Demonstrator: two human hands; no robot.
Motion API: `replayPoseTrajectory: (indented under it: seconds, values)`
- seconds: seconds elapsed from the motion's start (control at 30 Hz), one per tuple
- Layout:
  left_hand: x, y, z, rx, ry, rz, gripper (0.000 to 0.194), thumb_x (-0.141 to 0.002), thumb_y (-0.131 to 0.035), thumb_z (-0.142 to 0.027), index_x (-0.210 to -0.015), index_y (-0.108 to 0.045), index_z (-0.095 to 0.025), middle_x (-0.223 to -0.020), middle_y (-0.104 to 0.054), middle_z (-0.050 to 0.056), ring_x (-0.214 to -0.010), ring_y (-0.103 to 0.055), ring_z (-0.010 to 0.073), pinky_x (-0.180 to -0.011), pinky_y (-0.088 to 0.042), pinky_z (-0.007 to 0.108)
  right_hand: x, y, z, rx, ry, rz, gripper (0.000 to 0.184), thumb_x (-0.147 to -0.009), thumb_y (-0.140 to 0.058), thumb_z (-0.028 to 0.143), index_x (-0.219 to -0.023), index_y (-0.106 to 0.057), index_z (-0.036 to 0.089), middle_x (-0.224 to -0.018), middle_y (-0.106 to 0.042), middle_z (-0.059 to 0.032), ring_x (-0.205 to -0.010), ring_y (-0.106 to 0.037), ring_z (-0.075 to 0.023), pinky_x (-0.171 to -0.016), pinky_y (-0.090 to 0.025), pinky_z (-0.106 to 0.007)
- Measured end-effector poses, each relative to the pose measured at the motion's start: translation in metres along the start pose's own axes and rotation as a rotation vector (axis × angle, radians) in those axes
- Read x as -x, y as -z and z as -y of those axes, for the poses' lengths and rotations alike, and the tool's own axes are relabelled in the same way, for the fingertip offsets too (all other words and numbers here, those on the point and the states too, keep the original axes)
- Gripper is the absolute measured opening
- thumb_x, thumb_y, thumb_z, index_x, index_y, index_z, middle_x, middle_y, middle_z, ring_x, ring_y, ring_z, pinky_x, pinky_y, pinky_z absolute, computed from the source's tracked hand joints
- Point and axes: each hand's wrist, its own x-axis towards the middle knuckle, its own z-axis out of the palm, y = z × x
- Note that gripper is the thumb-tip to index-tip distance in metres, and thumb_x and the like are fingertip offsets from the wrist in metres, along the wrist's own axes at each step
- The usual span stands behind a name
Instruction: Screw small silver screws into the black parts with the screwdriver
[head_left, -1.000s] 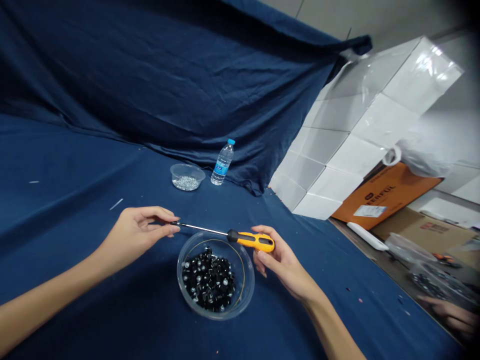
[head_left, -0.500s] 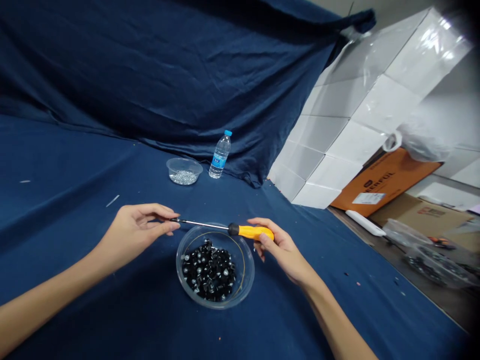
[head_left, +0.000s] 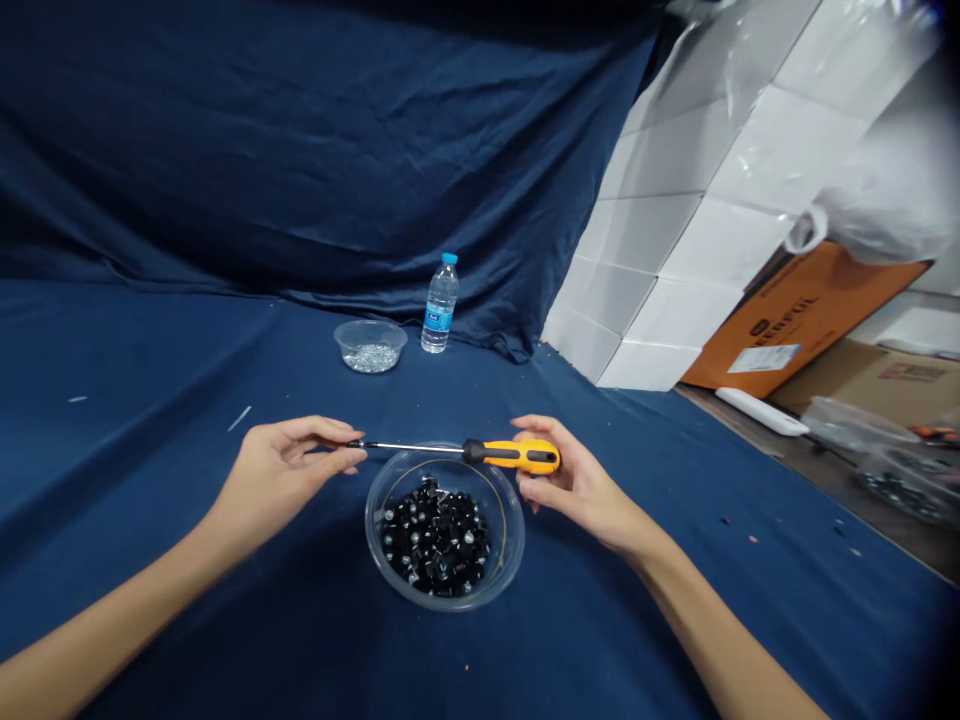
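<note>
My right hand [head_left: 574, 482] grips the orange and black handle of a screwdriver [head_left: 510, 454], which lies level over the far rim of a clear bowl [head_left: 397, 580]. The bowl holds several small black parts with silver centres [head_left: 435, 535]. Its thin metal shaft points left to my left hand [head_left: 281, 470]. That hand's thumb and fingers pinch a small dark piece at the screwdriver's tip [head_left: 354, 444]; I cannot make out what the piece is.
Everything rests on a blue cloth [head_left: 150, 380] that also hangs behind as a backdrop. A small clear tub of silver bits [head_left: 370, 346] and a water bottle [head_left: 439, 303] stand at the back. White boxes [head_left: 675, 230] and cardboard cartons [head_left: 795, 320] are stacked on the right.
The view has tilted level and shifted. Both hands keep the same hold on the screwdriver and the small piece over the bowl.
</note>
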Motion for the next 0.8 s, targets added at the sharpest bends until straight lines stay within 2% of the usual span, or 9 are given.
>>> replayPoseTrajectory:
  seconds: [0.1, 0.2, 0.3, 0.37, 0.43, 0.53, 0.6, 0.67, 0.8]
  values:
    - [0.0012, -0.0022, -0.004, 0.005, 0.003, -0.013, 0.019, -0.056, -0.088, -0.022, -0.069, -0.076, -0.016, -0.087, -0.077, 0.005, -0.066, -0.072, 0.0159, -0.064, -0.066, 0.027, -0.0004, 0.0012, 0.0015, -0.049, 0.018, -0.003, 0.045, -0.087, -0.077, 0.038, -0.118, -0.048, 0.025, -0.083, -0.062, 0.0037, -0.064, -0.059, -0.0112, -0.062, -0.05, -0.027]
    - [0.003, -0.003, -0.0069, 0.013, 0.003, -0.013, 0.019, -0.055, -0.088, -0.022, -0.068, -0.077, -0.015, -0.087, -0.076, 0.005, -0.066, -0.071, 0.0155, -0.063, -0.066, 0.027, -0.0038, 0.002, 0.0008, -0.008, -0.011, -0.066, 0.039, -0.088, -0.071, 0.051, -0.106, -0.055, 0.021, -0.067, -0.061, 0.0037, -0.055, -0.055, -0.0117, -0.054, -0.045, -0.026]
    - [0.0048, -0.0029, -0.0078, 0.017, 0.012, -0.001, 0.02, -0.053, -0.089, -0.021, -0.068, -0.078, -0.016, -0.088, -0.076, 0.005, -0.068, -0.072, 0.0156, -0.064, -0.066, 0.026, -0.0049, 0.0019, 0.0004, 0.053, -0.057, -0.094, 0.046, -0.094, -0.055, 0.064, -0.087, -0.06, 0.018, -0.06, -0.059, 0.0017, -0.051, -0.049, -0.0102, -0.05, -0.04, -0.025]
    - [0.0054, -0.0033, -0.0078, 0.012, 0.015, -0.001, 0.019, -0.053, -0.089, -0.02, -0.068, -0.078, -0.016, -0.088, -0.076, 0.005, -0.068, -0.072, 0.0151, -0.064, -0.065, 0.025, -0.0033, 0.0017, 0.0016, 0.015, -0.044, -0.069, 0.042, -0.093, -0.059, 0.061, -0.099, -0.061, 0.019, -0.068, -0.061, 0.0015, -0.055, -0.053, -0.0109, -0.053, -0.043, -0.025]
    - [0.0053, -0.0042, -0.0078, 0.011, 0.017, -0.002, 0.019, -0.052, -0.089, -0.02, -0.068, -0.079, -0.016, -0.088, -0.076, 0.005, -0.068, -0.071, 0.0145, -0.065, -0.065, 0.024, -0.0009, 0.0019, 0.0034, -0.056, -0.005, -0.047, 0.044, -0.085, -0.076, 0.049, -0.115, -0.056, 0.023, -0.082, -0.062, 0.0021, -0.062, -0.057, -0.0114, -0.058, -0.048, -0.026]
    - [0.0046, -0.0054, -0.0078, 0.025, 0.011, 0.001, 0.019, -0.052, -0.089, -0.02, -0.068, -0.079, -0.016, -0.088, -0.077, 0.005, -0.07, -0.072, 0.0155, -0.064, -0.065, 0.024, 0.0, 0.0028, 0.005, -0.06, 0.016, -0.045, 0.042, -0.081, -0.081, 0.04, -0.11, -0.056, 0.023, -0.08, -0.061, 0.003, -0.062, -0.056, -0.0108, -0.059, -0.049, -0.027]
    - [0.0044, -0.0055, -0.0083, 0.033, 0.0, 0.001, 0.019, -0.054, -0.089, -0.019, -0.069, -0.079, -0.016, -0.088, -0.077, 0.005, -0.069, -0.071, 0.0152, -0.063, -0.065, 0.024, -0.0014, 0.0033, 0.0041, -0.005, -0.022, -0.045, 0.034, -0.088, -0.073, 0.048, -0.101, -0.06, 0.02, -0.068, -0.058, 0.0036, -0.055, -0.052, -0.0106, -0.053, -0.046, -0.026]
    - [0.0044, -0.0052, -0.0092, 0.039, -0.012, -0.006, 0.018, -0.054, -0.089, -0.019, -0.069, -0.079, -0.016, -0.087, -0.077, 0.005, -0.068, -0.071, 0.0145, -0.062, -0.065, 0.024, -0.0027, 0.0033, 0.0026, 0.041, -0.061, -0.037, 0.036, -0.093, -0.064, 0.054, -0.093, -0.06, 0.018, -0.062, -0.056, 0.0034, -0.051, -0.049, -0.01, -0.05, -0.042, -0.025]
    - [0.0048, -0.0054, -0.0104, 0.052, -0.014, -0.019, 0.018, -0.053, -0.089, -0.018, -0.067, -0.078, -0.015, -0.085, -0.076, 0.005, -0.068, -0.072, 0.0157, -0.062, -0.065, 0.024, -0.0012, 0.0036, 0.0034, 0.006, -0.028, -0.034, 0.039, -0.087, -0.075, 0.045, -0.113, -0.055, 0.024, -0.082, -0.059, 0.0036, -0.06, -0.054, -0.009, -0.057, -0.047, -0.024]
